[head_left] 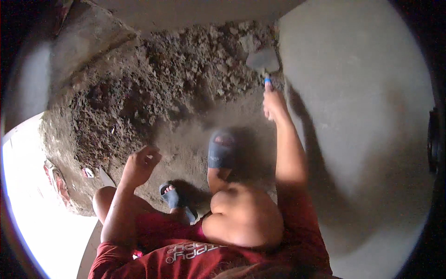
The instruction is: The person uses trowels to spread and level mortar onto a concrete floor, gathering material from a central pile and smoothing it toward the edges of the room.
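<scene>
My right hand [275, 104] is closed around the handle of a trowel [263, 61], its arm stretched far forward. The trowel has a broad grey blade and a bit of blue at the handle's top. Its blade is over the loose, clumpy soil [186, 65] at the far right, close to the wall. My left hand [141, 166] hangs above the ground near my left knee, fingers curled in loosely, and nothing shows in it. The soil's near edge lies just beyond that hand.
A smooth grey wall [357, 93] rises along the right side. My feet, in grey slippers [221, 153], stand on packed dirt. At the left lie a pointed metal blade [106, 178], a small white and red scrap [87, 172] and a crumpled wrapper [57, 183], near a bright opening.
</scene>
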The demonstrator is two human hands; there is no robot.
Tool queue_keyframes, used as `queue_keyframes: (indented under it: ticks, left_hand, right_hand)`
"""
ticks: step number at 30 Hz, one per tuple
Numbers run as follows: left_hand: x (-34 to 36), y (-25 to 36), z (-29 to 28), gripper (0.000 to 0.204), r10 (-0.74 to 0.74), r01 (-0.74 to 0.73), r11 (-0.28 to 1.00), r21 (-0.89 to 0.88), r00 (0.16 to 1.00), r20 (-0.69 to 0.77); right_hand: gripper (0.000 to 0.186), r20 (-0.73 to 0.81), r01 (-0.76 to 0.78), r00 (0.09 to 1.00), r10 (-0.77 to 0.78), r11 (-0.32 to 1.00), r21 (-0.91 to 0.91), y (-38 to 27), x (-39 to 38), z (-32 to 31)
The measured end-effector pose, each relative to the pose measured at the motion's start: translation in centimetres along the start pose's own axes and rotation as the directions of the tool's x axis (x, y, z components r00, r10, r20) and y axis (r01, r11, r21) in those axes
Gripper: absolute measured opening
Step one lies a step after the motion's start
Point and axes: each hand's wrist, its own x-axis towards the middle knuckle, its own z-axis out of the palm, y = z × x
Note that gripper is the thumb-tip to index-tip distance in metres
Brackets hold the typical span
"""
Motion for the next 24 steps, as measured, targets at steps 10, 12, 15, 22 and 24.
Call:
queue_keyframes:
  ticks: [10, 12, 15, 22, 24]
  left_hand:
    - [-0.3, -0.6, 0.0, 0.03, -0.005, 0.003, 1.0, -0.025, 0.998, -0.07]
    - [-0.7, -1.3, 0.0, 0.031, -0.02, 0.02, 1.0, 0.005, 0.999, -0.049]
    - [-0.5, -1.4, -0.4, 0.031, -0.014, 0.014, 1.0, 0.005, 0.999, -0.032]
    - [-0.7, -1.2, 0.4, 0.028, -0.053, 0.052, 0.998, -0.037, 0.998, -0.015]
    - [-0.7, -1.5, 0.7, 0.027, -0.003, 0.003, 1.0, 0.004, 1.0, -0.003]
  right_hand:
    - [0.067, -0.138, 0.109, 0.98, -0.145, 0.965, -0.239, -2.2, -0.3, -0.6]
    - [0.065, -0.165, 0.154, 0.967, -0.194, 0.961, -0.228, -3.0, -0.7, -0.1]
    - [0.061, -0.264, 0.21, 0.887, -0.38, 0.839, -0.503, 2.1, 0.0, 2.0]
    - [0.065, -0.116, 0.24, 0.948, -0.295, 0.907, -0.345, -2.4, -1.3, 1.9]
    - [0.068, -0.071, 0.182, 0.974, -0.213, 0.935, -0.305, 0.1, -2.8, 2.5]
